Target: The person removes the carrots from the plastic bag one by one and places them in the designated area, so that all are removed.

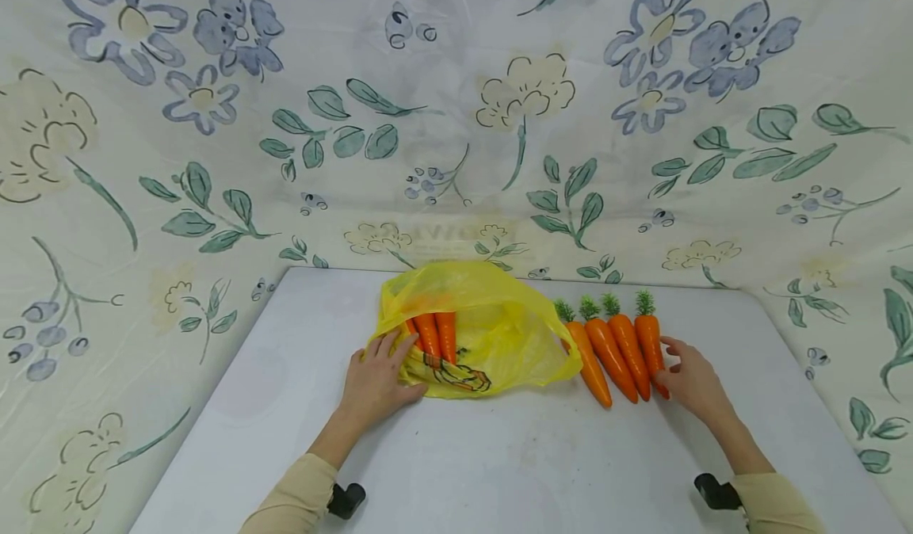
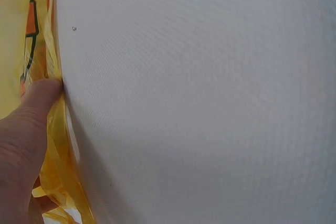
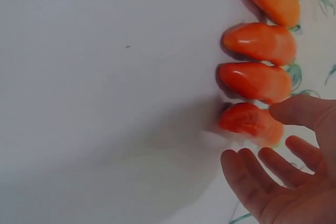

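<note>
A yellow plastic bag [image 1: 513, 352] lies with its mouth toward me, and orange carrots [image 1: 446, 336] show inside it. My left hand [image 1: 378, 379] grips the bag's near left side. In the left wrist view, the thumb [image 2: 44, 95] presses against the yellow film, part of which covers the fingers. To the right of the bag, several carrots [image 1: 612, 360] with green tops lie in a row; the leftmost is partly behind the bag. My right hand [image 1: 692, 379] is at the rightmost carrot [image 1: 647, 344], thumb over it and fingers spread beside it, as the right wrist view shows.
The white tabletop [image 1: 499, 463] stretches in front of the bag and carrots. Behind it hangs a flower-patterned sheet [image 1: 456, 146], which also covers both sides. Black wrist devices [image 1: 347, 501] show at both sleeves.
</note>
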The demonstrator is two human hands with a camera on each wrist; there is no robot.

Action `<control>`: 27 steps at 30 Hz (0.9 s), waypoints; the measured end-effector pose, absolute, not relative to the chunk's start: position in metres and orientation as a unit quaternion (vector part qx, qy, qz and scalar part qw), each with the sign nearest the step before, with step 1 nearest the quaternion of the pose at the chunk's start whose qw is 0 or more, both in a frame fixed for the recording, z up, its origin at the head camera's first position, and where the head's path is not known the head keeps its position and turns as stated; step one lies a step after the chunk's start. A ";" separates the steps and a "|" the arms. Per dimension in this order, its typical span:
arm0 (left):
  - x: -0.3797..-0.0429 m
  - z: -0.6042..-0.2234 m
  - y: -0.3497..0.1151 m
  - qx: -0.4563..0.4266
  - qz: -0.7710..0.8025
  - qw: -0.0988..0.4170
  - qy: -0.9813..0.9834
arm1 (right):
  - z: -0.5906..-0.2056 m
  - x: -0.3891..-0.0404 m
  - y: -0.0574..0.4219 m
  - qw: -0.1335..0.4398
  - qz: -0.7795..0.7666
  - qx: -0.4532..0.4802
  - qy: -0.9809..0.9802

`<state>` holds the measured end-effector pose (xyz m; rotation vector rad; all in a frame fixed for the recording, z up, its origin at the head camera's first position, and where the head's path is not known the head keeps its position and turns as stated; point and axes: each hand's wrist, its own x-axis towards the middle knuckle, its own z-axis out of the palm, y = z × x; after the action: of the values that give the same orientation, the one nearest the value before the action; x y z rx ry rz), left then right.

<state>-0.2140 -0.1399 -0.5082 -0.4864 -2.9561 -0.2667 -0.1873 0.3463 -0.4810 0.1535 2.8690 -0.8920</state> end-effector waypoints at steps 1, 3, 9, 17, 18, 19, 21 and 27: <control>-0.214 -0.508 -0.140 -0.162 -0.088 0.068 -0.981 | -0.480 -0.188 0.347 0.063 -0.295 0.048 0.952; -0.214 -0.508 -0.140 -0.162 -0.088 0.069 -0.980 | -0.476 -0.189 0.347 0.055 -0.292 0.042 0.954; -0.214 -0.508 -0.141 -0.162 -0.090 0.069 -0.980 | -0.462 -0.194 0.343 0.038 -0.293 0.031 0.955; -0.214 -0.508 -0.141 -0.161 -0.090 0.067 -0.981 | -0.437 -0.206 0.317 0.010 -0.300 -0.009 0.954; -0.214 -0.508 -0.141 -0.161 -0.090 0.067 -0.981 | -0.433 -0.207 0.312 0.006 -0.299 -0.015 0.954; -0.214 -0.509 -0.141 -0.161 -0.089 0.067 -0.981 | -0.430 -0.209 0.307 0.003 -0.300 -0.021 0.954; -0.214 -0.509 -0.141 -0.160 -0.089 0.066 -0.981 | -0.423 -0.211 0.296 -0.005 -0.302 -0.032 0.953; -0.214 -0.508 -0.140 -0.159 -0.092 0.061 -0.981 | -0.407 -0.218 0.264 0.004 -0.326 -0.051 0.944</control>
<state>-0.2138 -0.1400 -0.5077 -0.4800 -2.9675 -0.2775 -0.2179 0.2637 -0.4068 -0.1605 2.9573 -1.0217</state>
